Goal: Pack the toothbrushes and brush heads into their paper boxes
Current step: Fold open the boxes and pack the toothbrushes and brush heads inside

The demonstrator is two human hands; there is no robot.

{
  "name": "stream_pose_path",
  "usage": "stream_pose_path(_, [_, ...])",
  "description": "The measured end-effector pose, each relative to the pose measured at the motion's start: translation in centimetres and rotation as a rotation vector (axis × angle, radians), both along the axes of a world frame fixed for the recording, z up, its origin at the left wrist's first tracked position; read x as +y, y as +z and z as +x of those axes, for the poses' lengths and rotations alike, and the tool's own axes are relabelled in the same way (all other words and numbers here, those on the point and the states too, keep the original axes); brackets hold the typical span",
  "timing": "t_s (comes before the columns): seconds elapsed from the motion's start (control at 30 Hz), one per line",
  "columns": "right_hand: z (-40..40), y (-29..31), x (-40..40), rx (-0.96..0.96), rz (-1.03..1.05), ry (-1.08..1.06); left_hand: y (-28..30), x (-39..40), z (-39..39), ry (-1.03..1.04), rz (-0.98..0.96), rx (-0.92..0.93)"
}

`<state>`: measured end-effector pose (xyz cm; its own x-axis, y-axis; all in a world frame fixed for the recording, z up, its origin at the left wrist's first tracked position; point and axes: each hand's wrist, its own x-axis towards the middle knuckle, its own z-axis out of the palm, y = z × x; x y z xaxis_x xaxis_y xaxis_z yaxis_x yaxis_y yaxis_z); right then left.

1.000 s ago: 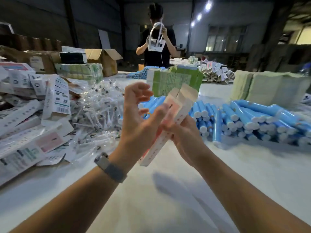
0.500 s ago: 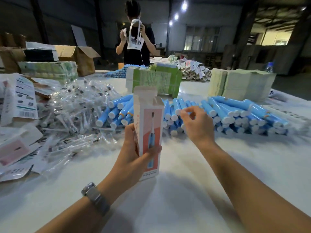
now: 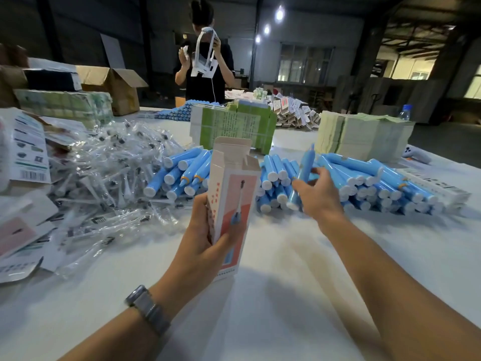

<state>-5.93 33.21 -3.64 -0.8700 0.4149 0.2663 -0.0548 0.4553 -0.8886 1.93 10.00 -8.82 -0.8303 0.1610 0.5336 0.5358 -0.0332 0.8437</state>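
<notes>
My left hand [image 3: 201,238] grips a pink and white paper box [image 3: 235,188], held upright above the table with its top flaps open. My right hand [image 3: 318,195] holds one blue toothbrush handle [image 3: 303,175], lifted and tilted over the pile of blue toothbrush handles [image 3: 364,181] that lies across the table's middle. To the left is a heap of brush heads in clear plastic bags [image 3: 104,173].
Flat printed boxes [image 3: 23,230] lie at the left edge. Green leaflet stacks [image 3: 234,126] and pale paper stacks [image 3: 364,134] stand behind the handles. Cardboard cartons [image 3: 114,87] sit at the back left. A person [image 3: 205,56] stands across the white table [image 3: 273,295].
The box went from being opened between both hands to upright in my left hand alone. My right hand reached to the pile and lifted a blue handle.
</notes>
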Motion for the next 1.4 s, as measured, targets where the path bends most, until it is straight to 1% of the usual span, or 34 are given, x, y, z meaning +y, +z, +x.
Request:
stream_pose_path(0.07, [1.6,3.0,-2.4,0.22,-0.326,0.238,0.1,-0.2,-0.2,0.029,0.022,-0.006])
stream_pose_path(0.1, [2.6,4.5,-3.5,0.329,-0.437,0.365,0.2,-0.3,-0.3,0.038,0.027,-0.005])
stream_pose_path(0.13, [3.6,5.8,-4.5,0.422,-0.498,0.49,0.2,-0.5,-0.3,0.043,0.034,-0.006])
stream_pose_path(0.2, [5.5,7.8,-6.2,0.538,-0.515,0.692,0.3,-0.7,-0.4,0.039,0.045,-0.011])
stream_pose_path(0.27, [6.9,8.6,-7.5,0.572,-0.468,0.765,0.3,-0.8,-0.3,0.038,0.029,0.002])
stream_pose_path(0.37, [7.7,8.5,-8.6,0.559,-0.271,0.678,0.3,-0.5,0.0,0.061,-0.024,0.034])
stream_pose_path(0.47, [7.5,8.1,-8.7,0.537,0.102,0.548,0.4,-0.2,0.0,0.099,-0.035,0.038])
stream_pose_path(0.5, [7.5,8.0,-8.6,0.525,0.197,0.509,0.5,-0.2,-0.1,0.113,-0.047,0.053])
stream_pose_path(0.57, [7.4,8.0,-8.6,0.521,0.259,0.487,0.5,-0.2,0.0,0.142,-0.071,0.085])
stream_pose_path(0.7, [7.4,7.4,-9.3,0.59,0.212,0.514,0.4,-0.5,-0.1,0.195,-0.097,0.125])
stream_pose_path(0.83, [6.9,6.2,-9.4,0.608,0.126,0.536,0.4,-0.7,-0.3,0.193,-0.036,0.091])
stream_pose_path(0.9, [6.6,5.6,-9.5,0.634,0.139,0.52,0.4,-0.8,-0.3,0.207,-0.046,0.105])
stream_pose_path(1.0, [5.9,4.8,-9.7,0.68,0.211,0.468,0.4,-1.1,-0.3,0.245,-0.052,0.13])
stream_pose_path(1.07, [5.4,4.0,-10.0,0.687,0.173,0.499,0.5,-1.3,-0.5,0.276,-0.033,0.141])
stream_pose_path(1.1, [5.0,3.6,-10.3,0.681,0.091,0.512,0.5,-1.4,-0.6,0.304,-0.025,0.153])
stream_pose_path(1.17, [4.1,2.7,-11.4,0.605,-0.208,0.494,0.7,-1.7,-1.0,0.435,-0.031,0.186])
stream_pose_path(1.2, [3.4,2.1,-12.2,0.524,-0.336,0.468,0.9,-2.0,-1.2,0.526,-0.026,0.198])
stream_pose_path(1.23, [2.7,1.3,-13.1,0.419,-0.376,0.453,1.2,-2.3,-1.4,0.612,0.0,0.203])
stream_pose_path(1.27, [1.8,0.5,-14.3,0.303,-0.294,0.461,1.5,-2.8,-1.7,0.689,0.032,0.205])
stream_pose_path(1.33, [0.2,-1.3,-16.8,0.102,0.115,0.561,2.0,-4.2,-2.2,0.8,0.051,0.22])
stream_pose_path(1.37, [-0.3,-2.0,-18.2,0.055,0.314,0.618,2.3,-5.0,-2.4,0.84,0.033,0.237])
stream_pose_path(1.4, [-0.5,-2.5,-19.5,0.044,0.467,0.654,2.5,-5.8,-2.6,0.876,0.007,0.259])
